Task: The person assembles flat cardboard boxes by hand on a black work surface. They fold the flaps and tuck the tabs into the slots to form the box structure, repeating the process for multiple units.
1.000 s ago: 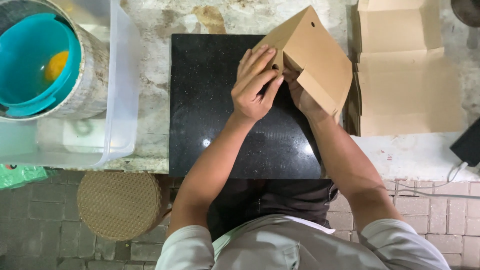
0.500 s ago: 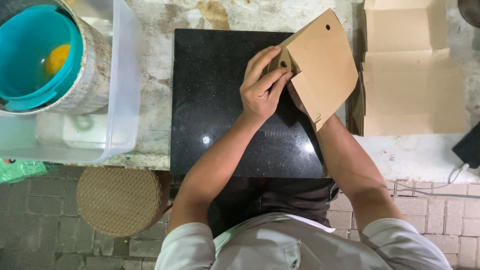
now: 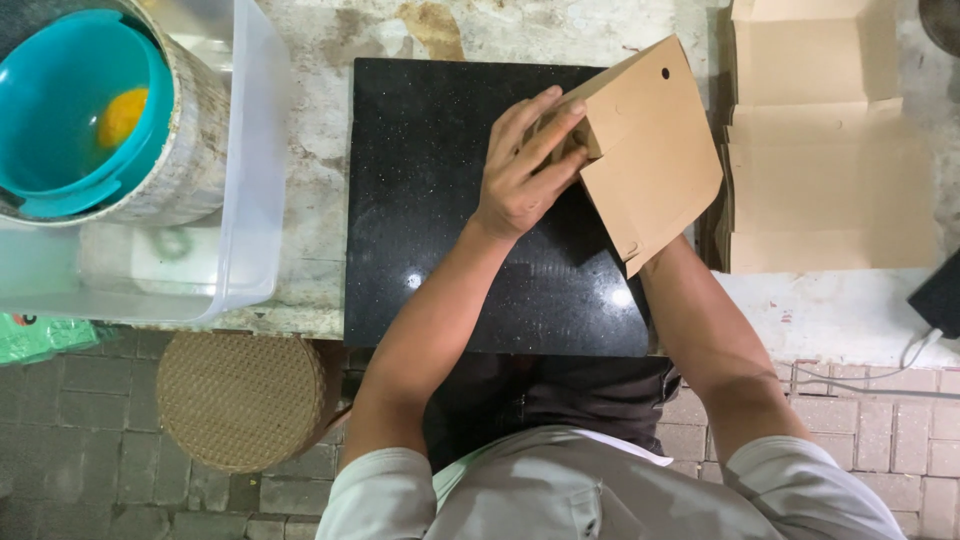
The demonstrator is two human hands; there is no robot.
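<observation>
At far left, a teal bowl [image 3: 70, 110] holding a yellow-orange object sits inside a round container within a clear plastic tub [image 3: 255, 180], with a woven stool [image 3: 240, 400] on the brick floor below. At centre, the left hand [image 3: 520, 170] rests over a black stone slab [image 3: 430, 200], fingers pressed flat against the left face of a partly folded brown cardboard box [image 3: 650, 150] (held tilted above the slab's right edge). The right hand is hidden behind the box, so its grip cannot be determined; flat cardboard blanks [image 3: 830, 140] lie just right of the slab.
</observation>
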